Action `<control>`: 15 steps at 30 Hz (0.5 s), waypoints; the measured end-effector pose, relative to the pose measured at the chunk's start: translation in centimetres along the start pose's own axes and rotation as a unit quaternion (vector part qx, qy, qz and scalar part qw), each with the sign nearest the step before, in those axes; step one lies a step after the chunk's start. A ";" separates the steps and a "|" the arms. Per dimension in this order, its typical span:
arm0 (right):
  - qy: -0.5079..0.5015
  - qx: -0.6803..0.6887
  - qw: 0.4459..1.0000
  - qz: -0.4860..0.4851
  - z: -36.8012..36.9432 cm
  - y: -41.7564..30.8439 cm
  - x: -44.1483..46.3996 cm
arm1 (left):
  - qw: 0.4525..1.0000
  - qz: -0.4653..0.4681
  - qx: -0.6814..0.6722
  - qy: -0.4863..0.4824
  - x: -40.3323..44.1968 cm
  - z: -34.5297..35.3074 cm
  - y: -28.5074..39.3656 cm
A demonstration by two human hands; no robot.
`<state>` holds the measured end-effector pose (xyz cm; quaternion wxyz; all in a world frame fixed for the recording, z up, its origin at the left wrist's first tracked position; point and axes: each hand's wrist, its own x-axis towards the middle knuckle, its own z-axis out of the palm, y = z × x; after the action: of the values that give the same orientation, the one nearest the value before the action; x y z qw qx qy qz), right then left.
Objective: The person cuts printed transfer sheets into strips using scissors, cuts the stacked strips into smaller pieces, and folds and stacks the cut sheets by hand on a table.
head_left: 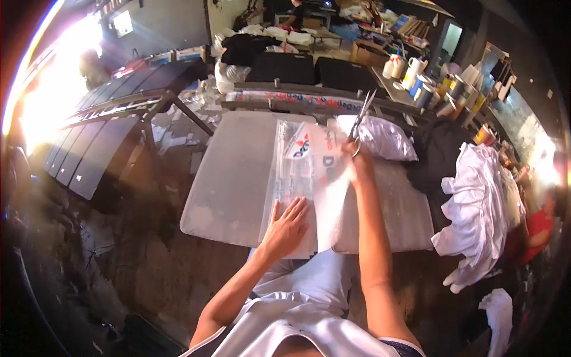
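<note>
My left hand (288, 229) lies flat, fingers spread, on a clear film sheet (285, 172) with printed lettering and a small logo. In my right hand (355, 162) is a pair of scissors (360, 122), its blades pointing up and away from me. Just under that hand, a whitish translucent strip of film (330, 208) with large letters rises along the sheet's right side. Whether my right fingers also pinch this strip, I cannot tell. Both pieces rest on a pale grey board (229, 178). A shiny whitish plastic bag (386, 140) sits beyond the right hand.
Dark flat boards on a metal frame (166, 98) stand to the left. Behind are black platens (279, 68). Bottles and cans (422, 89) crowd a bench at upper right. White cloth (473, 202) hangs at right. A person (294, 15) is in the far background.
</note>
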<state>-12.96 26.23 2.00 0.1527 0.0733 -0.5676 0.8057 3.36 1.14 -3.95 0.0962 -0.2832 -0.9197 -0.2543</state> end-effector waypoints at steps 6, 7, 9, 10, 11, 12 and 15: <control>0.009 -0.071 0.985 0.158 -0.8 6.5 -0.8 | 0.999 -0.025 -0.041 0.002 0.3 -1.1 -1.1; 0.014 -0.083 0.987 0.139 -0.7 6.8 -1.5 | 0.995 -0.041 -0.086 0.010 0.2 -1.6 -1.2; 0.028 -0.162 0.977 0.133 -0.1 6.9 -2.3 | 0.988 -0.052 -0.140 0.045 0.4 -2.4 -1.0; 0.042 -0.246 0.961 0.121 0.3 6.9 -2.5 | 0.989 -0.051 -0.134 0.040 0.6 -2.4 -1.0; 0.075 -0.266 0.957 0.091 1.1 7.5 -2.6 | 0.987 -0.056 -0.137 0.069 0.8 -2.3 -0.8; 0.103 -0.342 0.930 0.082 1.2 7.8 -3.0 | 0.983 -0.062 -0.142 0.097 1.0 -2.1 -0.6; 0.143 -0.307 0.939 0.057 1.3 9.3 -3.1 | 0.973 -0.090 -0.129 0.167 1.7 -1.0 0.0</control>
<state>-13.16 21.58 -6.74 0.2017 -0.1256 -0.7629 0.6013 1.96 1.39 -2.56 0.1881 -0.1630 -0.8717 -0.4221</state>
